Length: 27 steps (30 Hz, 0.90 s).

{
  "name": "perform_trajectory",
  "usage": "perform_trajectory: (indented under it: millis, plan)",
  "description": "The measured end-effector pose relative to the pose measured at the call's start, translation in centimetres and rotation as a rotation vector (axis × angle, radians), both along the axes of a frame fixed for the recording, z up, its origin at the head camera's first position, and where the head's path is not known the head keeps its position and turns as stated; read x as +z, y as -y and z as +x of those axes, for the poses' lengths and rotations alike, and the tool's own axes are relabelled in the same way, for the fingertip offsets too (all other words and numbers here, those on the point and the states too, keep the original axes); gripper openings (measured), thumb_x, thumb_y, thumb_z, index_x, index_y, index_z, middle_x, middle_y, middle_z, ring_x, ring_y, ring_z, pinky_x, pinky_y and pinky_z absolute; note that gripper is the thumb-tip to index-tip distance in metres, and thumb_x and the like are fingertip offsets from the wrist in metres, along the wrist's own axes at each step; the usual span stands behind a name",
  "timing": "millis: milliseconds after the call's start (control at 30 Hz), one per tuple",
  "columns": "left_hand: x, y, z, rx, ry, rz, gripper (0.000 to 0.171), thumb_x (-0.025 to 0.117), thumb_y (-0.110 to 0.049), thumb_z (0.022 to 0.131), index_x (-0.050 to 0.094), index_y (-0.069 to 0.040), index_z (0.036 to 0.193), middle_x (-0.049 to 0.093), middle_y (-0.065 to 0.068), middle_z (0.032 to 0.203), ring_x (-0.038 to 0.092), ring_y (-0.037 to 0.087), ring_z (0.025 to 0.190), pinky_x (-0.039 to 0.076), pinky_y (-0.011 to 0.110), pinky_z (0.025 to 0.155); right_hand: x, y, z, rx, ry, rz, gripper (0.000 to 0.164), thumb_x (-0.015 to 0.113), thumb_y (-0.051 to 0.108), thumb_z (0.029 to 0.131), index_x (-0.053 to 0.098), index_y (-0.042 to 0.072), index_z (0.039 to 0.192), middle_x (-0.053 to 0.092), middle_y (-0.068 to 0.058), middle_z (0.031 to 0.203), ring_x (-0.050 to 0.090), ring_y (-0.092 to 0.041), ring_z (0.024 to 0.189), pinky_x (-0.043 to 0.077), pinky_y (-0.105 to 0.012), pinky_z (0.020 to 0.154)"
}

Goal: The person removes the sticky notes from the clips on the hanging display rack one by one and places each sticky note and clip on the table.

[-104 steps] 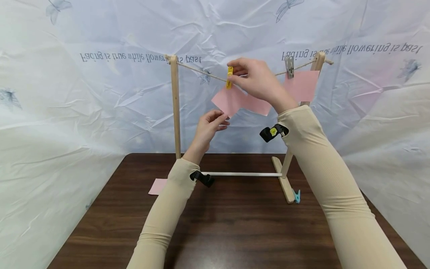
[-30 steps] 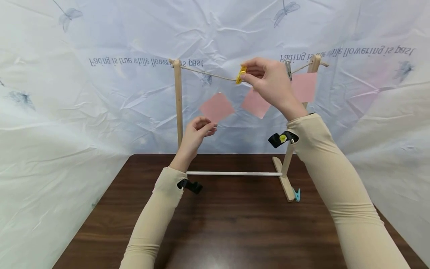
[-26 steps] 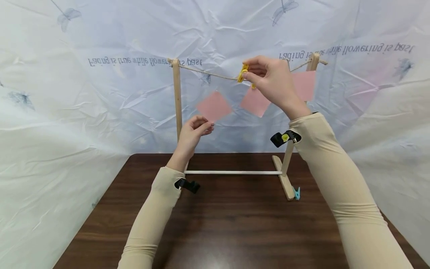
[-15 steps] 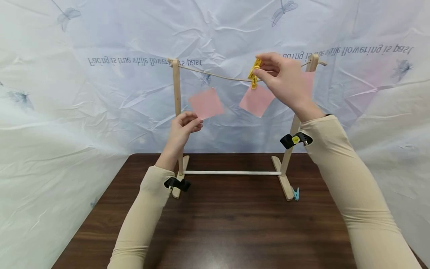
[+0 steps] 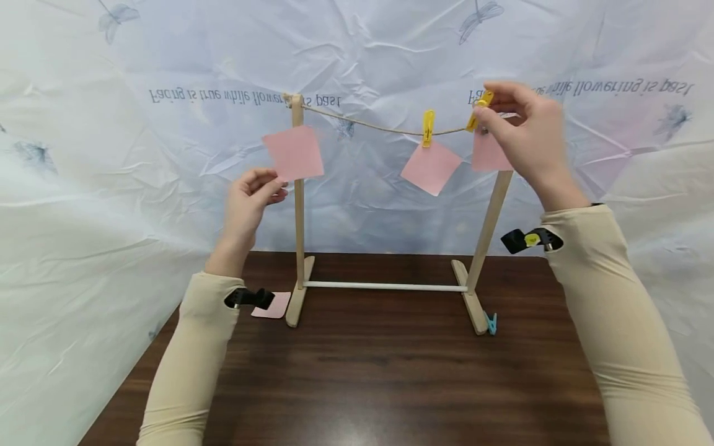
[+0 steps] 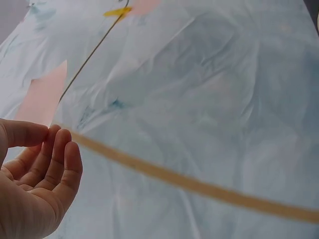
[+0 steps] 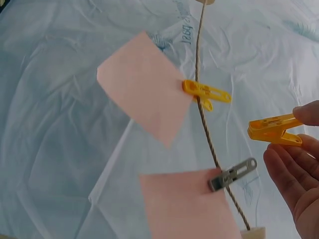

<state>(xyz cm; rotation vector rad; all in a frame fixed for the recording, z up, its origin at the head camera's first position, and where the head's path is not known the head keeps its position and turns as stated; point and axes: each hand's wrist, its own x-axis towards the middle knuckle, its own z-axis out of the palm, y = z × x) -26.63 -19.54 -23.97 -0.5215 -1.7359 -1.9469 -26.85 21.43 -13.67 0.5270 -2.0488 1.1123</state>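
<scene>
My left hand [image 5: 245, 201] pinches a pink paper square [image 5: 295, 153] by its lower corner, in front of the rack's left post. In the left wrist view this paper [image 6: 42, 97] stands up from thumb and fingertips. Between thumb and fingers of my right hand [image 5: 527, 133] is a yellow clothespin [image 7: 273, 128], apart from the rope in the right wrist view. On the rope [image 5: 365, 126], another yellow clothespin [image 5: 427, 128] holds a tilted pink square [image 5: 431, 168]. Farther right hangs a pink square [image 7: 189, 206] under a grey metal clothespin [image 7: 232, 175]; my right hand partly hides them in the head view.
The wooden rack has a left post [image 5: 299, 229], a right post [image 5: 491, 223] and a white crossbar [image 5: 385, 286] low over the dark table [image 5: 385, 371]. A pink paper [image 5: 273, 305] lies by the left foot, a blue clothespin [image 5: 491, 323] beside the right one. A printed sheet hangs behind.
The yellow clothespin in my right hand has come off the rope and paper and moved right. My left hand has carried the freed pink square left and up to the left post.
</scene>
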Motion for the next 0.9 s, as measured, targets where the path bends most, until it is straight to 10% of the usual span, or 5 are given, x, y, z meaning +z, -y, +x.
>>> perform_trajectory:
  millis: [900]
  plan:
    - [-0.8,9.1,3.2,0.097,0.027,0.148,0.009,0.068,0.008,0.091,0.072,0.005,0.099,0.071,0.007,0.088,0.07,0.015,0.071,0.06,0.023,0.07,-4.8,-7.6,1.9,-0.128,0.153,0.037,0.045,0.068,0.023,0.097,0.061,0.015,0.141,0.062,0.008,0.116,0.059,0.003,0.094,0.046,-0.01,0.081]
